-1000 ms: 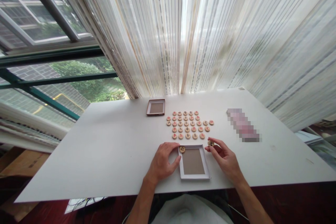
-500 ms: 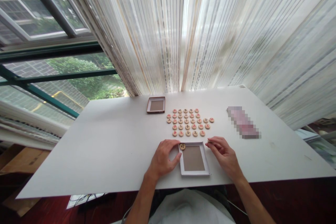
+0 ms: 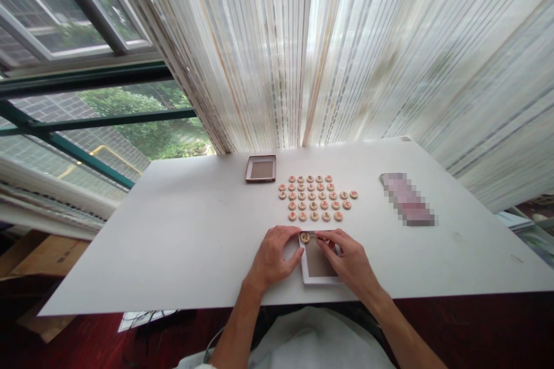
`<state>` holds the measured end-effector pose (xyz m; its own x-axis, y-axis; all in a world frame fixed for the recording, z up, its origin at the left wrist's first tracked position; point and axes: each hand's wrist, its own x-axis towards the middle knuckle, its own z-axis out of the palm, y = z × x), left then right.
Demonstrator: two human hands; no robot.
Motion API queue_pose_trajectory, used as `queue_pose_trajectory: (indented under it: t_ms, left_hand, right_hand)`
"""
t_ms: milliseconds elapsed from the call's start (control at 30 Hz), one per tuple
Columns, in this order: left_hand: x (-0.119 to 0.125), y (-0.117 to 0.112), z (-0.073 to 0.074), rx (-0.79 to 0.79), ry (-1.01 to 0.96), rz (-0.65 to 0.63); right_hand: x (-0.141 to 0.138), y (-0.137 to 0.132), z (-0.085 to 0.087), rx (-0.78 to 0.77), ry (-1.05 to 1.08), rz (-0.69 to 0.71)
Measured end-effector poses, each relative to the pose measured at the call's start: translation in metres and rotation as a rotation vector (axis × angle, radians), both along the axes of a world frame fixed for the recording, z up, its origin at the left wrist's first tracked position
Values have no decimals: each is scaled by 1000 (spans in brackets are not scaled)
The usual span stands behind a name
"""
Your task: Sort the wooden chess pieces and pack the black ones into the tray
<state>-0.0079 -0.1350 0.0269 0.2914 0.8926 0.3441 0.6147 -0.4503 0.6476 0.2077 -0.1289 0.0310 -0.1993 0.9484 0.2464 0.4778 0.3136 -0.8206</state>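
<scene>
My left hand [image 3: 273,256] is closed on the left rim of a shallow white-walled box [image 3: 320,281] with a brown-grey floor, at the table's near edge. In its upper left corner lies a round wooden xiangqi piece [image 3: 304,237] with a black character, close to my left fingertips. Over the upper part of the box my right hand [image 3: 348,255] pinches another xiangqi piece, mostly hidden by thumb and fingers. Beyond the box, more xiangqi pieces [image 3: 312,196] with red and black characters lie face up in rough rows.
A second shallow box part with a dark reddish edge [image 3: 261,181] sits at the back, left of the pieces. A blurred pinkish flat object [image 3: 409,199] lies on the right of the white table [image 3: 186,230]. Curtains [image 3: 264,57] hang behind; a cardboard box [image 3: 47,259] stands at lower left.
My right hand has moved left, from beside the box to over its upper part, still pinching the piece. My left hand stays at the left rim. The view has shifted slightly.
</scene>
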Motion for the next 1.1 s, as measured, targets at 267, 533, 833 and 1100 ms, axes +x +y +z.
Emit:
queue_pose_trajectory:
  t_ms: [267, 533, 833, 1100]
  left_hand:
    - [-1, 1, -1, -13, -4, -3]
    - [-1, 1, 0, -24, -2, -5]
    - [-1, 2, 2, -11, 0, -5]
    - [-1, 2, 0, -23, 6, -5]
  right_hand:
    - [-12, 0, -10, 100, -245, -37]
    - [-19, 1, -10, 153, -426, -104]
    - [-14, 2, -12, 206, -470, -150]
    - [-7, -4, -9, 182, -446, -37]
